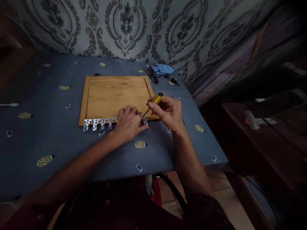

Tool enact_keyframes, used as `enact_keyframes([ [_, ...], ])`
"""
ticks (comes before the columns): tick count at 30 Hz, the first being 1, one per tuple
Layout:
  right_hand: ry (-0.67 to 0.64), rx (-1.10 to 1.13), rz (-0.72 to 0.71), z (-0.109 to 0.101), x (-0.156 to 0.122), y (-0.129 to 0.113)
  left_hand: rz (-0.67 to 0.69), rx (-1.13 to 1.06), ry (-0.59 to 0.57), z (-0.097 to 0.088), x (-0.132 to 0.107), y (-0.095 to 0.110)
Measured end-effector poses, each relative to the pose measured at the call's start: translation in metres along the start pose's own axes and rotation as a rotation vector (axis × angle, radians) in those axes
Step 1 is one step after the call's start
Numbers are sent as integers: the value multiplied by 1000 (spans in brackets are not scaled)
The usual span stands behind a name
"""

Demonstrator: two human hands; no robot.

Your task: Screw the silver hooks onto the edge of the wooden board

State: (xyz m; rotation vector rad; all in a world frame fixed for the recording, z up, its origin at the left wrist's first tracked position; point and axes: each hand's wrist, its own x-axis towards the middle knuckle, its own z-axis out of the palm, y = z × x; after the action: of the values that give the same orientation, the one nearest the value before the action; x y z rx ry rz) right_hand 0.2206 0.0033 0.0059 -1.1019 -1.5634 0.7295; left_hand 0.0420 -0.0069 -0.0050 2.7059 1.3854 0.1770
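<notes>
A square wooden board (115,95) with a raised rim lies on a blue patterned tablecloth (48,134). A metal rail of several hooks (98,123) runs along the board's near edge. My left hand (129,123) rests curled on the rail's right part and presses it against the board. My right hand (168,111) is closed on a yellow and black screwdriver (154,101), whose tip points down-left at the rail beside the left hand's fingers.
Dark glasses (152,75), a blue cloth (163,68) and a small dark object (173,80) lie at the table's far right corner. A white cable end (11,104) sits at the left edge. A patterned wall stands behind; a dark wooden shelf (259,127) is on the right.
</notes>
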Motion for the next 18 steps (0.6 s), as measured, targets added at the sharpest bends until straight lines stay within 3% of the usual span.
enact_keyframes([
  [7,91,-109,-28,5,0,3,9,-1,44,4,0,-2],
  [18,159,-223,-69,8,-3,9,1,4,11,2,0,0],
])
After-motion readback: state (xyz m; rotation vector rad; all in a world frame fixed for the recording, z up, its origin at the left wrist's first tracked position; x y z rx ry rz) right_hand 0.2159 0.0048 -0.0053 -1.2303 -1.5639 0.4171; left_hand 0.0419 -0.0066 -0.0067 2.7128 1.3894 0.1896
